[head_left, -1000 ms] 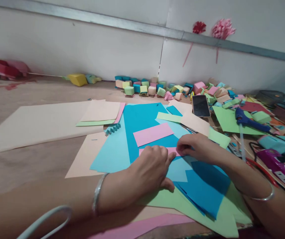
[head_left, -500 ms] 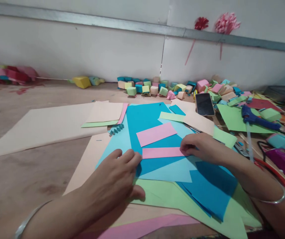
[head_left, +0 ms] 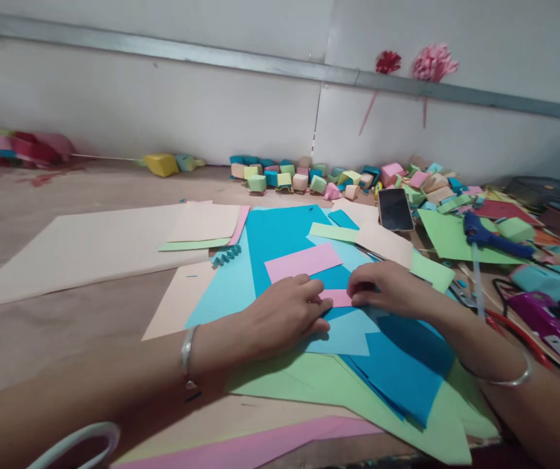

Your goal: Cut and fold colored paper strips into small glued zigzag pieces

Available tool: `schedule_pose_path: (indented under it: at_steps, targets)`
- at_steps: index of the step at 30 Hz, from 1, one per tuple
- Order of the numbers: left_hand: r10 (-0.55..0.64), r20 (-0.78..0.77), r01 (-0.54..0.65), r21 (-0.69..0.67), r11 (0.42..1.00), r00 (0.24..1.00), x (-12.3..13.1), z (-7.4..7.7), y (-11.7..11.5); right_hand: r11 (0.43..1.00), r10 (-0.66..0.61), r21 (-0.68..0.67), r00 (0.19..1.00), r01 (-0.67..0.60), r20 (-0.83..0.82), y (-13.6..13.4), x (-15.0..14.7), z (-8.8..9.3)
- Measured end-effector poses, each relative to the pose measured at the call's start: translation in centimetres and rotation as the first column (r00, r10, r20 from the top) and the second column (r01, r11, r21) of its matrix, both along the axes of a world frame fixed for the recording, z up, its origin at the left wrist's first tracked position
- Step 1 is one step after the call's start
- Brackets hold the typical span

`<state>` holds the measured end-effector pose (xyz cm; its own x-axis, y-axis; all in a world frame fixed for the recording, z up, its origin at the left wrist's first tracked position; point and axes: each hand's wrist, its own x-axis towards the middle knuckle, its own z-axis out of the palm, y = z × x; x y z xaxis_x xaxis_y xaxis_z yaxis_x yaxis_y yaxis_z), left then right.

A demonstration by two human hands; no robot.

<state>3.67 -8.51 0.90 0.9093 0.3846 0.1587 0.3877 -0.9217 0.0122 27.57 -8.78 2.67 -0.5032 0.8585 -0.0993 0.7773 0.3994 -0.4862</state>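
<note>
A narrow pink paper strip [head_left: 336, 298] lies on blue paper [head_left: 280, 228], its left part hidden by my left hand. Stretched over the strip, my left hand [head_left: 292, 312] rests its fingers on it, with the thumb apart below. My right hand [head_left: 387, 286] pinches the strip's right end between thumb and fingers. Just behind them is a wider pink paper piece [head_left: 302, 262]. Light blue sheets [head_left: 343, 335] and light green paper [head_left: 309, 378] spread beneath and in front of the hands.
Cream sheets [head_left: 114, 241] lie to the left, beside a curled teal paper strip [head_left: 226, 256]. Small paper boxes [head_left: 284, 179] line the wall. To the right are a phone [head_left: 396, 210], a blue glue gun [head_left: 495, 240] and a purple power strip [head_left: 551, 326].
My left hand has moved right along the narrow pink strip, from its left end to near my right hand. The right hand still pinches the right end. The view has shifted slightly.
</note>
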Motion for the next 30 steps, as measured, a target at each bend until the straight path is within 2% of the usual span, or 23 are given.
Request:
schedule_pose_path:
  at_steps: [5,10,13,16,19,21,23,28,30]
  targets:
    - [-0.023,-0.025,0.022,-0.019,1.0,0.999,-0.3,-0.7,0.6,0.999,-0.02,-0.048,0.998,0.023,0.066,0.3,0.0,0.3]
    - [-0.032,-0.01,0.031,-0.027,0.999,0.999,-0.6,-0.6,0.6,0.994,-0.036,-0.095,0.965,0.063,0.261,0.5,2.1,1.1]
    - [-0.014,0.026,0.015,-0.051,0.999,1.0,-0.7,-0.6,0.7,0.995,-0.086,-0.012,0.939,0.096,0.333,0.5,3.4,1.5]
    - [0.004,0.063,0.0,-0.059,0.998,0.998,-0.7,-0.7,0.6,0.98,-0.164,0.148,0.955,0.129,0.248,0.2,3.4,1.8]
    - [0.045,0.108,-0.037,-0.082,0.996,0.993,-0.6,-0.9,0.5,0.978,-0.027,0.206,0.995,0.006,0.099,-0.5,2.0,1.6]
    - [0.091,0.133,-0.076,-0.115,0.99,0.987,-0.6,-1.0,0.5,0.978,0.059,0.195,0.994,-0.076,0.094,-0.8,1.0,1.2]
    - [0.115,0.138,-0.099,-0.122,0.988,0.984,-0.6,-1.1,0.7,0.979,0.086,0.171,0.987,-0.11,0.137,-0.9,0.3,0.6]
    - [0.024,0.057,-0.03,0.106,0.994,0.998,-0.7,-1.3,1.0,0.971,0.117,0.18,0.969,-0.158,0.22,-1.0,0.0,0.3]
    - [0.012,0.042,-0.018,0.144,0.989,0.999,-0.7,-1.4,1.0,0.97,0.11,0.182,0.958,-0.161,0.263,-1.1,-0.1,0.5]
